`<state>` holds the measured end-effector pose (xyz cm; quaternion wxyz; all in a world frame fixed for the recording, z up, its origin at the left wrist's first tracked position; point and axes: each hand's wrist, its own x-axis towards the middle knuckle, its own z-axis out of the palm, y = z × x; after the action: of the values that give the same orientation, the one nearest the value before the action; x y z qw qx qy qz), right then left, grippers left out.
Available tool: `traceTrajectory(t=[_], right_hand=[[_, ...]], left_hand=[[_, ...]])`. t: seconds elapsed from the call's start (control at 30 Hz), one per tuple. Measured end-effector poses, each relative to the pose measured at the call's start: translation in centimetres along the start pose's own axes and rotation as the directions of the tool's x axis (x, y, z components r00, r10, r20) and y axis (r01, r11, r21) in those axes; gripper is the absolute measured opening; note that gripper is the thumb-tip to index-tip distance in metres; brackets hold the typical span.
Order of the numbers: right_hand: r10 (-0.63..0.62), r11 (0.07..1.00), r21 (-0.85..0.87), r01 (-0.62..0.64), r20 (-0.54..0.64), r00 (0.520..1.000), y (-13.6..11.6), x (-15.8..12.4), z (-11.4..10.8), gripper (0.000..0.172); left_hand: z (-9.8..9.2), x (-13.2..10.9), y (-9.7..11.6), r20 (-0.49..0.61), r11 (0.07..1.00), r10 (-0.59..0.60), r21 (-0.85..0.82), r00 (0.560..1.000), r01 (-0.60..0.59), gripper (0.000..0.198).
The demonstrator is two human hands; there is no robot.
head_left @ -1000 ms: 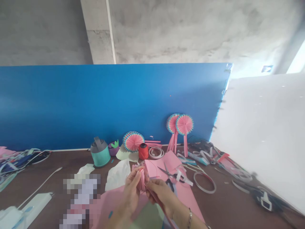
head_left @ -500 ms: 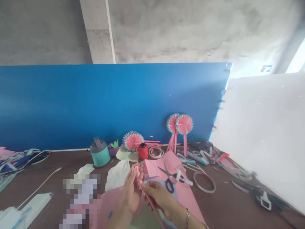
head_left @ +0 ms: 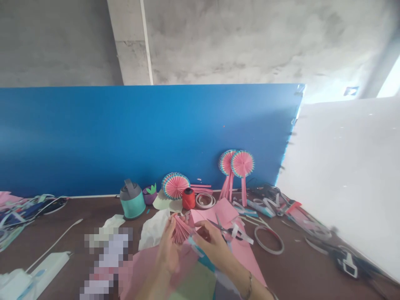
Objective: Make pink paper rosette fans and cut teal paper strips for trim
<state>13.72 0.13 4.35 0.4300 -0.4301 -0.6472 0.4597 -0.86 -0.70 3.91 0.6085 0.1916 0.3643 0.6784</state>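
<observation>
Taking the red thread spool [head_left: 188,198] as landmark, the pleated pink paper [head_left: 180,230], just in front of it and slightly to its left, has changed most: half a second ago it was a narrow, pressed-together bundle, and now its folds spread into a small fan, narrow at the top and wide below. That suggests the work has moved from keeping the creases stacked to loosening them. Well left of the spool, the teal container [head_left: 133,205] stands where it was. In front of the spool and to its left, the left hand [head_left: 168,246] rises from below, palm turned inward, thumb and fingers curled round the fan's left side and holding it near its upper end. In front and to the right, the right hand [head_left: 213,241] reaches in aslant from the lower right, fingers bent and drawn close together, seemingly pinching a blue-and-white strip [head_left: 196,246] beside the fan; whether strip and fan are joined I cannot tell. This hand has shifted up slightly and now hides much of the handles of the scissors [head_left: 218,226], farther right of the spool.
</observation>
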Motion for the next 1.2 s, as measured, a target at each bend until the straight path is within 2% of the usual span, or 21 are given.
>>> traceTrajectory(t=[0.07,0.17,0.27,0.37,0.5,0.57,0.7,0.83,0.9,1.07,1.13,1.2], right_hand=[[-0.171,0.948,-0.277,0.157,-0.025,0.985,0.0,-0.2,-0.4,0.032],[-0.37,0.765,-0.569,0.301,-0.007,0.929,0.3,-0.6,-0.5,0.036],[-0.489,0.638,-0.681,0.359,0.001,0.872,0.7,-0.8,0.0,0.04],[-0.553,0.594,-0.714,0.372,-0.026,0.833,1.1,-0.9,0.3,0.048],[-0.59,0.576,-0.721,0.385,-0.041,0.806,1.2,-1.1,0.5,0.059],[-0.608,0.567,-0.716,0.407,-0.03,0.794,1.1,-1.3,0.6,0.062],[-0.591,0.579,-0.706,0.409,-0.017,0.807,0.5,-1.4,0.6,0.047],[-0.515,0.634,-0.684,0.361,-0.025,0.857,-0.1,-1.3,0.2,0.033],[-0.5,0.642,-0.681,0.352,-0.024,0.866,-0.2,-1.1,-0.2,0.033],[-0.498,0.687,-0.617,0.385,-0.013,0.867,-0.4,-0.7,-1.0,0.034],[-0.464,0.731,-0.571,0.374,-0.014,0.886,-0.7,-0.6,-1.2,0.031],[-0.415,0.78,-0.524,0.342,-0.024,0.909,-0.9,-0.5,-1.4,0.028]], left_hand=[[-0.1,0.0,0.0,0.047,1.0,-0.021,-0.01,0.999,0.021,0.043],[-0.1,-0.2,-0.2,0.087,0.999,-0.033,0.005,0.996,0.032,0.043],[0.0,-0.5,-0.4,0.069,0.998,-0.048,0.04,0.996,0.045,0.047],[0.4,-1.0,-0.7,0.071,0.998,-0.063,0.036,0.995,0.06,0.049],[1.3,-1.9,-0.8,0.216,0.996,-0.036,-0.078,0.976,0.054,0.04],[1.7,-2.3,-0.6,0.25,0.995,-0.023,-0.088,0.968,0.047,0.036],[1.9,-2.4,-0.1,0.228,1.0,-0.001,-0.017,0.974,0.004,0.034],[1.4,-1.4,0.3,0.211,0.983,0.117,0.111,0.97,-0.143,0.035],[0.9,-0.6,0.5,0.175,0.957,0.184,0.193,0.967,-0.217,0.039],[-0.3,0.7,0.4,0.178,0.838,0.298,0.422,0.938,-0.346,0.038],[-0.4,0.7,0.1,0.157,0.824,0.344,0.422,0.926,-0.378,0.037],[-0.3,0.6,-0.2,0.126,0.86,0.343,0.356,0.931,-0.365,0.038]])
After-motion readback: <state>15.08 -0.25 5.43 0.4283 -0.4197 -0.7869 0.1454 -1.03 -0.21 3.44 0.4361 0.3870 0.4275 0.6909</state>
